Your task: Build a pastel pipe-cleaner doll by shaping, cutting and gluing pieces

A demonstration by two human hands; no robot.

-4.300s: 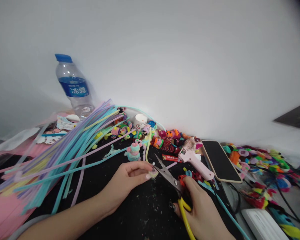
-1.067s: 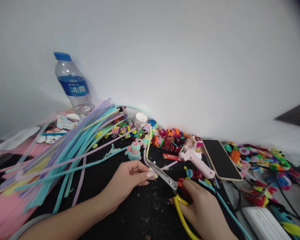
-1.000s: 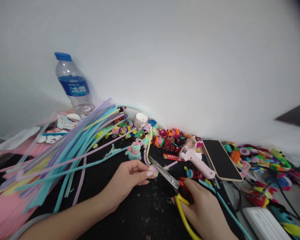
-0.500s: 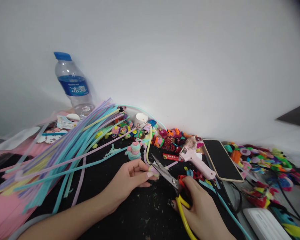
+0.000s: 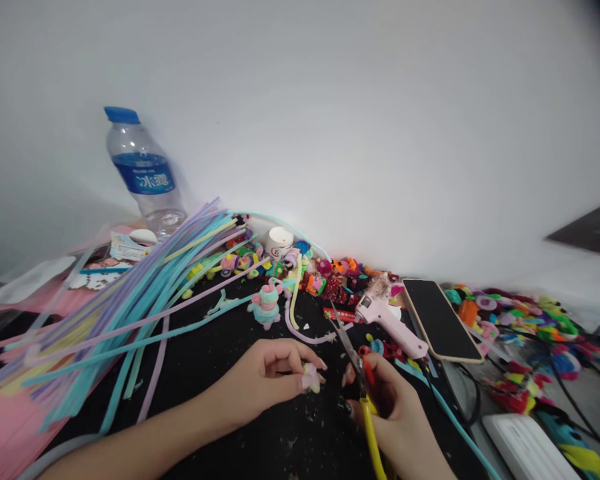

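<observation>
Between the thumb and fingers of my left hand is a small pale yellow and lilac fuzzy piece. My right hand grips scissors with yellow and red handles; their blades look closed and point up and away. Beyond my left hand a small pink and turquoise pipe-cleaner figure stands on the black surface. A yellow pipe cleaner and a curved lilac one lie just right of it, apart from both hands.
A big bundle of pastel pipe cleaners spreads across the left. Behind it a water bottle leans on the wall. A pink glue gun, a phone, colourful fuzzy pieces and a white box lie to the right.
The scissors have moved away from the fuzzy piece and their blades have come together. My left hand has moved slightly down with the piece. The yellow pipe cleaner now lies apart from it.
</observation>
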